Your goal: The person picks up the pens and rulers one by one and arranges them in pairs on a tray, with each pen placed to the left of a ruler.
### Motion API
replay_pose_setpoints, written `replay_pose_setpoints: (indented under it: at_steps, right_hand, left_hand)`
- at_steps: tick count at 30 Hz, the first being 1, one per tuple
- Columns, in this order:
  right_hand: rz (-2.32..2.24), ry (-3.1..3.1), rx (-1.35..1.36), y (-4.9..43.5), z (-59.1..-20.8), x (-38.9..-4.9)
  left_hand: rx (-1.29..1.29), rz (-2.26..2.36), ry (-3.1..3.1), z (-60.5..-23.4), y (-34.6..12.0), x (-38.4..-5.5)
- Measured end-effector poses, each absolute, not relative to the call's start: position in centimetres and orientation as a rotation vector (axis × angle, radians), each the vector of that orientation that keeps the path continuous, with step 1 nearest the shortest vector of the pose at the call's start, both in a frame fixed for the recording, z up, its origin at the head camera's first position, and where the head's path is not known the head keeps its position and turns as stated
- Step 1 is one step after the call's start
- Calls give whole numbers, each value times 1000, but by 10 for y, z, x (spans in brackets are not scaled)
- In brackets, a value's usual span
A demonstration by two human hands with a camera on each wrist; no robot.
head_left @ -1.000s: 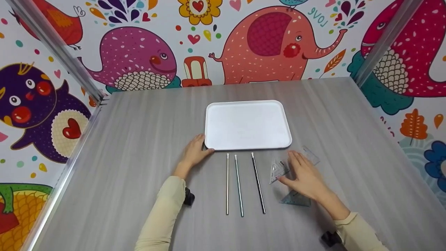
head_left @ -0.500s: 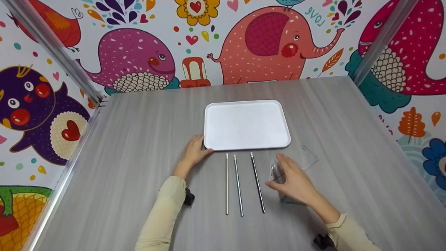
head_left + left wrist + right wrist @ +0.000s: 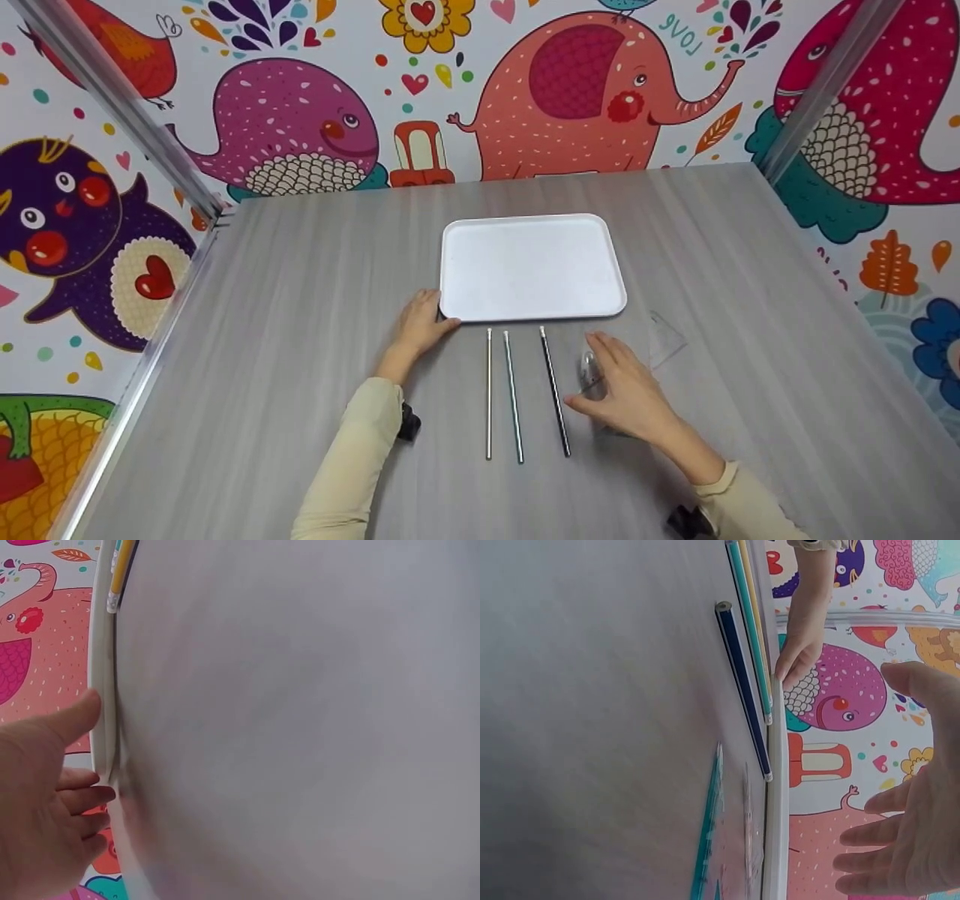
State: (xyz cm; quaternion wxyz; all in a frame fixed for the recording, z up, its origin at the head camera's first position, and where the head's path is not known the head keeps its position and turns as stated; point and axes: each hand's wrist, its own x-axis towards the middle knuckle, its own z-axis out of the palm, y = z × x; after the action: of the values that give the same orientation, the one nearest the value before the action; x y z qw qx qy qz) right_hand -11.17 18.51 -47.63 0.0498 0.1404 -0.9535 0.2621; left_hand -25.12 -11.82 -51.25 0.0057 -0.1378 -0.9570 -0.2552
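Observation:
My left hand (image 3: 420,322) rests at the front left corner of a white tray (image 3: 532,266). Its thumb lies along the front rim, with the fingers by the left side. My right hand (image 3: 634,394) is over a clear set square (image 3: 589,369), thumb and fingers spread apart. In the right wrist view, that hand (image 3: 907,825) holds nothing, and a teal-edged set square (image 3: 706,829) lies low on the table. Another clear set square (image 3: 667,341) lies right of the hand. The teal-edged one is mostly hidden under the palm in the head view.
Three pencils lie roughly side by side in front of the tray: a yellow pencil (image 3: 489,394), a teal pencil (image 3: 514,397) and a dark blue pencil (image 3: 555,390). Walls with cartoon animals and metal posts (image 3: 832,90) bound the grey table (image 3: 322,262).
My right hand has moved left and slightly toward me, now covering more of the near set squares. The left hand, tray and pencils stay in place.

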Motion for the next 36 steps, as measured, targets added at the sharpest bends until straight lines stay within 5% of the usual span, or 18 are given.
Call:
replay_pose_setpoints:
  at_steps: [36]
  right_hand:
    - [762,-2801,796,141,-472,-103]
  left_hand:
    - [-472,-756,-3031,-509,-119,-252]
